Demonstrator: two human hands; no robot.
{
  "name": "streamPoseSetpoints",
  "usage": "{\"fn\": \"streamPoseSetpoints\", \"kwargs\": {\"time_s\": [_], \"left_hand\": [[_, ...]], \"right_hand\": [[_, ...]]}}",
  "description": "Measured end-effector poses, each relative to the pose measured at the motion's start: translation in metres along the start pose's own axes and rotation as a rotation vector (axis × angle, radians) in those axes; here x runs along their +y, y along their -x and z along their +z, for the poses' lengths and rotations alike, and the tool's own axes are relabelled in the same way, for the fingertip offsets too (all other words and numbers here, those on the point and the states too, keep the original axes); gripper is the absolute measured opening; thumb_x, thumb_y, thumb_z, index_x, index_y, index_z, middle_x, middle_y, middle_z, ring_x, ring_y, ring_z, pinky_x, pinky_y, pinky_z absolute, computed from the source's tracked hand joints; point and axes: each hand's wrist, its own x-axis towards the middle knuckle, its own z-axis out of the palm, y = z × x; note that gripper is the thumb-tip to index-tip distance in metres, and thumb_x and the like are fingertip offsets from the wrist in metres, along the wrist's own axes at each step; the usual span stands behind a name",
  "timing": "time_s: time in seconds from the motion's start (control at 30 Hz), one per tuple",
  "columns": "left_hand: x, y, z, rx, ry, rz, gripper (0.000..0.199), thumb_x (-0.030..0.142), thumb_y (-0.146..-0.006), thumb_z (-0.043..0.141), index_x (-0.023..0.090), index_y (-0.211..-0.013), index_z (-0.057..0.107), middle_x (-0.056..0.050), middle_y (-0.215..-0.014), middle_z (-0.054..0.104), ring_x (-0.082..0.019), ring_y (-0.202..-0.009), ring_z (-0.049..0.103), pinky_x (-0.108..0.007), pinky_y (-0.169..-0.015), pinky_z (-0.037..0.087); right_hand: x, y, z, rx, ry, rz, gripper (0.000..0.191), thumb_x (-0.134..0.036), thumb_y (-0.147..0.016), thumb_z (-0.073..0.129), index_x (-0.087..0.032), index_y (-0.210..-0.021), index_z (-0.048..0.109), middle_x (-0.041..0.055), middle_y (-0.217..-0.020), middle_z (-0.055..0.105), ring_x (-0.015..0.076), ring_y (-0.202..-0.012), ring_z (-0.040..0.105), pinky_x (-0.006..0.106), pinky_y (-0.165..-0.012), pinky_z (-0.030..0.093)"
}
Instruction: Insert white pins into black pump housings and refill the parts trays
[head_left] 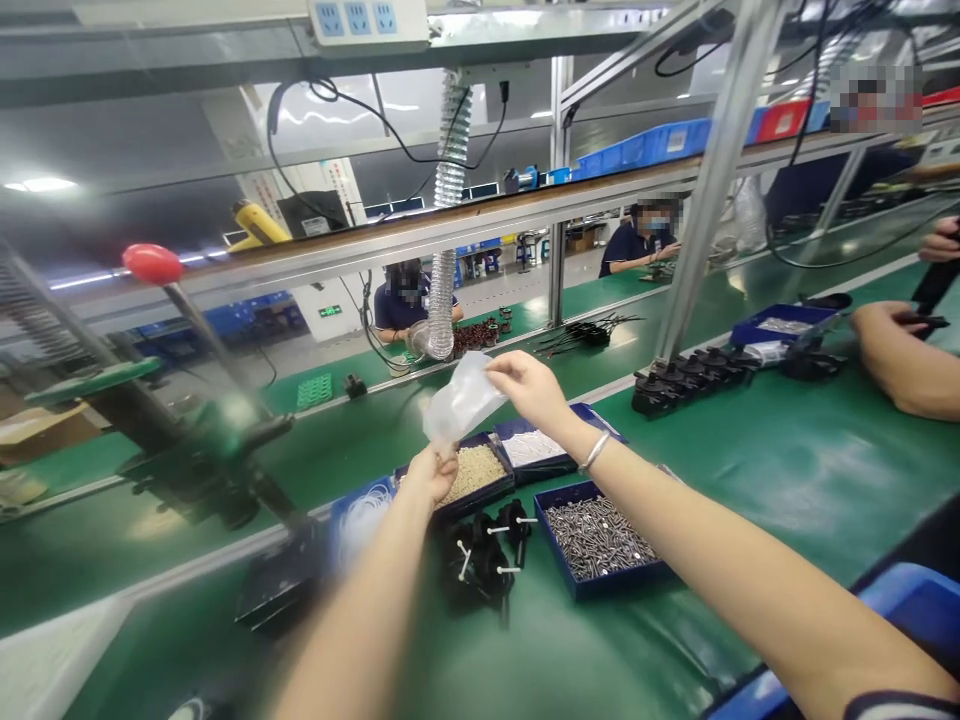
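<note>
A translucent white plastic bag [463, 396] is stretched between my two hands above the parts trays. My left hand [433, 474] grips its lower end, over a tray of small cream-coloured parts [480, 468]. At the bag's upper right corner, my right hand [529, 385] pinches the edge between thumb and fingers. Below my right forearm sits a blue tray of metal screws [596, 538]. Black plastic parts with white pins [484, 555] lie on the green mat in front of the cream parts. Whether anything is inside the bag I cannot tell.
A tray of white parts [531, 446] stands behind the screws. To the left is a lever press with a red knob [152, 264]. Black assemblies [694, 378] line the right side, near a co-worker's arm [911, 360]. A clear duct hose [444, 290] hangs beyond my hands.
</note>
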Motion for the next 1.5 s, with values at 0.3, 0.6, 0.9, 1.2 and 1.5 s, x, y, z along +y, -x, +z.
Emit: {"fn": "streamPoseSetpoints", "kwargs": {"time_s": [0.3, 0.6, 0.9, 1.2, 1.5], "left_hand": [[0.003, 0.005, -0.014, 0.125, -0.375, -0.032, 0.027, 0.039, -0.093, 0.057, 0.013, -0.099, 0.064, -0.007, -0.104, 0.068, -0.019, -0.096, 0.065, -0.041, -0.089, 0.052], [0.023, 0.044, 0.007, -0.045, -0.534, 0.323, 0.079, 0.018, -0.076, 0.073, 0.026, -0.145, 0.035, -0.013, -0.154, 0.037, -0.027, -0.139, 0.039, -0.042, -0.11, 0.035], [0.05, 0.066, 0.032, -0.145, -0.614, 0.66, 0.05, 0.038, -0.073, 0.078, 0.023, -0.116, 0.058, -0.009, -0.118, 0.068, -0.026, -0.106, 0.065, -0.039, -0.094, 0.051], [0.057, 0.082, 0.011, -0.109, -0.496, 0.414, 0.054, 0.053, -0.077, 0.071, 0.018, -0.117, 0.058, -0.014, -0.106, 0.072, -0.023, -0.084, 0.072, -0.034, -0.072, 0.059], [0.049, 0.107, 0.005, 0.026, -0.48, 0.467, 0.042, 0.049, -0.067, 0.08, 0.015, -0.08, 0.06, -0.005, -0.066, 0.069, -0.018, -0.062, 0.069, -0.026, -0.059, 0.055]], "right_hand": [[0.052, 0.008, -0.036, 0.196, -0.371, 0.431, 0.022, -0.02, -0.063, 0.083, -0.014, -0.08, 0.07, 0.0063, -0.081, 0.07, 0.0158, -0.073, 0.063, 0.028, -0.069, 0.056], [0.056, 0.029, -0.043, 0.161, -0.617, 0.662, 0.012, -0.002, -0.079, 0.067, -0.013, -0.081, 0.068, 0.0048, -0.082, 0.07, 0.0089, -0.07, 0.066, 0.013, -0.069, 0.059], [0.02, 0.046, -0.035, -0.121, -0.517, 0.664, 0.04, -0.051, -0.083, 0.068, -0.012, -0.094, 0.068, 0.0134, -0.095, 0.07, 0.019, -0.085, 0.068, 0.028, -0.073, 0.061], [0.003, 0.049, -0.025, -0.13, -0.119, 0.391, 0.038, -0.051, -0.07, 0.078, -0.015, -0.073, 0.065, -0.0034, -0.058, 0.051, 0.0082, -0.05, 0.039, 0.022, -0.047, 0.034], [-0.003, 0.071, 0.001, -0.09, 0.033, 0.314, 0.041, -0.06, -0.088, 0.052, -0.02, -0.088, 0.057, 0.0025, -0.079, 0.062, 0.0178, -0.069, 0.059, 0.029, -0.059, 0.05]]}}
